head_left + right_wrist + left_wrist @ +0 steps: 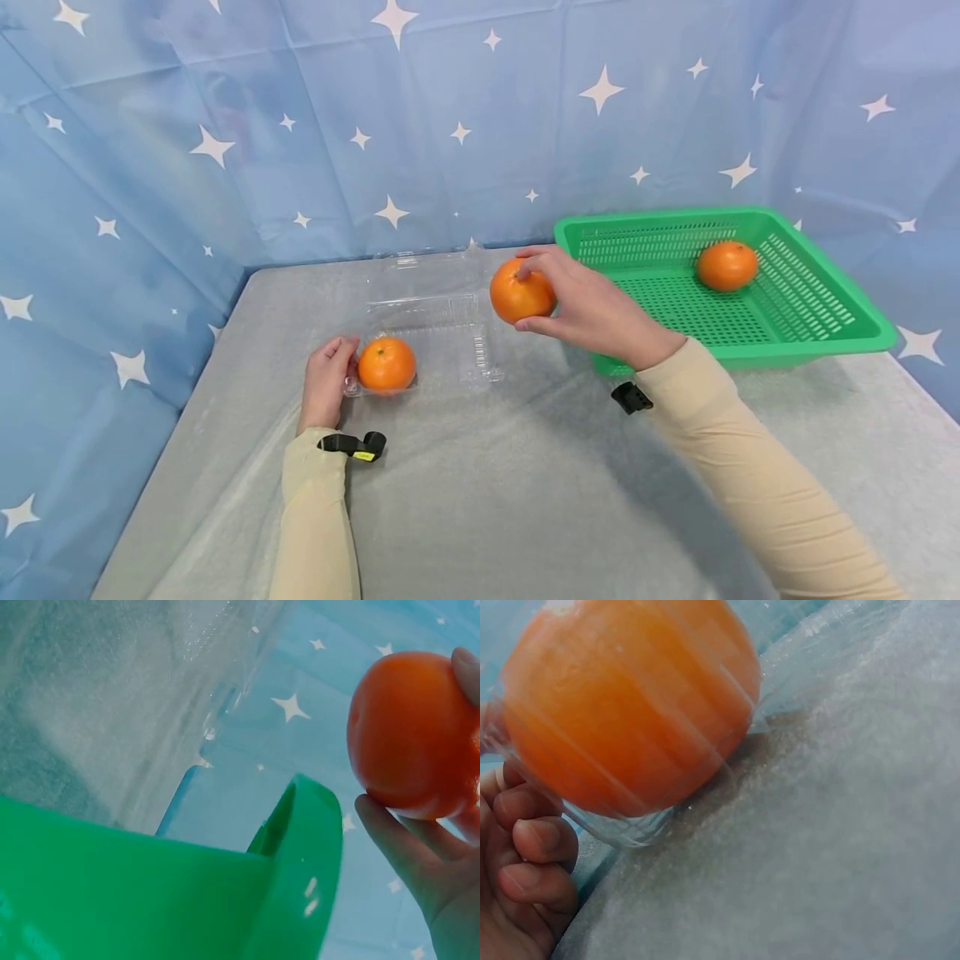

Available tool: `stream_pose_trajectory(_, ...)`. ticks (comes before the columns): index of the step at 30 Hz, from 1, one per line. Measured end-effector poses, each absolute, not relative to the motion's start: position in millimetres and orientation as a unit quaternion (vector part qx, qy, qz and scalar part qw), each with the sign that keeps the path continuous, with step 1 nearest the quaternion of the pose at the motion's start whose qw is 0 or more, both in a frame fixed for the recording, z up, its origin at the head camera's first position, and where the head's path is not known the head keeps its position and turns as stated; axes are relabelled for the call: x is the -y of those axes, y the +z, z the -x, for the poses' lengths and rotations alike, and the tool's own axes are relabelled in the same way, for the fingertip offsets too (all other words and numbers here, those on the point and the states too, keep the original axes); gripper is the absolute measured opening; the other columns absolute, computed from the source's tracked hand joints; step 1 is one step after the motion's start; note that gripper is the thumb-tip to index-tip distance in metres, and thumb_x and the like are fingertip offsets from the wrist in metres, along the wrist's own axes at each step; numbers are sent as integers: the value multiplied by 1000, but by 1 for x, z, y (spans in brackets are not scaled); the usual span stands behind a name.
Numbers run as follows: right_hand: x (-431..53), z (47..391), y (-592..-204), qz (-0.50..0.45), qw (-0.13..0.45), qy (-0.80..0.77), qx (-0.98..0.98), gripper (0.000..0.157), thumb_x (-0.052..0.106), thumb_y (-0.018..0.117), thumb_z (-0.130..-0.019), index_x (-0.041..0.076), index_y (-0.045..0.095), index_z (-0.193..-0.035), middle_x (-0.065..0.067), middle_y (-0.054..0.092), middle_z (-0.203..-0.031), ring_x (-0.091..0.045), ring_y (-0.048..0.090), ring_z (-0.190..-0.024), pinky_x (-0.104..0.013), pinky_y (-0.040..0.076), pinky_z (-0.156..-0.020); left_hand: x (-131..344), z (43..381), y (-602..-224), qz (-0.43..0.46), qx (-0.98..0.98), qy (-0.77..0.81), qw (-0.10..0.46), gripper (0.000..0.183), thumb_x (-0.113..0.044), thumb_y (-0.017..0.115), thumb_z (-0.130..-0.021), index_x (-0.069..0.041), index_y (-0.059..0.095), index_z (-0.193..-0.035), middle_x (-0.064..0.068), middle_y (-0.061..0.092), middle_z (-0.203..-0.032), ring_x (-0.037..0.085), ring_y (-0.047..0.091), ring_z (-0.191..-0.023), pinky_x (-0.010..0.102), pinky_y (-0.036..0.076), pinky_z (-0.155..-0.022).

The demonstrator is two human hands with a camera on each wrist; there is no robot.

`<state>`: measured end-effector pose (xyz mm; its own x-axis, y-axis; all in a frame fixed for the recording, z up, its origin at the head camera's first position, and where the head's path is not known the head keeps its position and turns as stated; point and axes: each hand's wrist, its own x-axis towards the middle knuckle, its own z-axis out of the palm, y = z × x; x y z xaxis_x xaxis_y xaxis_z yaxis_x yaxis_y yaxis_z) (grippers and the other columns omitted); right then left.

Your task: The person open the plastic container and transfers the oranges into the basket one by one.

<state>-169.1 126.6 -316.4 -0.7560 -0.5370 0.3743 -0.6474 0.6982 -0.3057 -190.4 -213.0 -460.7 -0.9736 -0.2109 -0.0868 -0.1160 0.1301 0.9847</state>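
Note:
My right hand (pixel 592 304) grips an orange (pixel 517 293) between thumb and fingers, held up beside the green basket's left end. The right wrist view shows this orange (pixel 412 735) from the side, with fingertips against its skin. On the table lies a clear plastic clamshell box (pixel 450 346), its lid folded back. A second orange (pixel 386 365) sits in the box's front left corner. My left hand (pixel 326 379) pinches the box's left edge there; in the left wrist view its curled fingers (pixel 544 840) are right at the clear wall.
A green plastic basket (pixel 825 275) with slotted sides stands at the back right, holding one orange (pixel 727 266). Its rim (pixel 300 847) rises close to my right hand. A blue star-patterned curtain (pixel 450 100) hangs behind and left of the grey-covered table (pixel 480 500).

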Motion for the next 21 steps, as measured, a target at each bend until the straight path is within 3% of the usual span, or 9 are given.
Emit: stream_pose_trajectory(21, -134, 170, -307, -346, 96, 148, 921, 49, 40, 72, -72, 20, 43, -107, 5, 39, -126, -13, 51, -94, -30, 46, -73, 215, 192, -461, -101, 746, -657, 37, 40, -40, 56, -85, -8, 43, -65, 1, 40, -57, 13, 38, -46, 24, 32, -41)
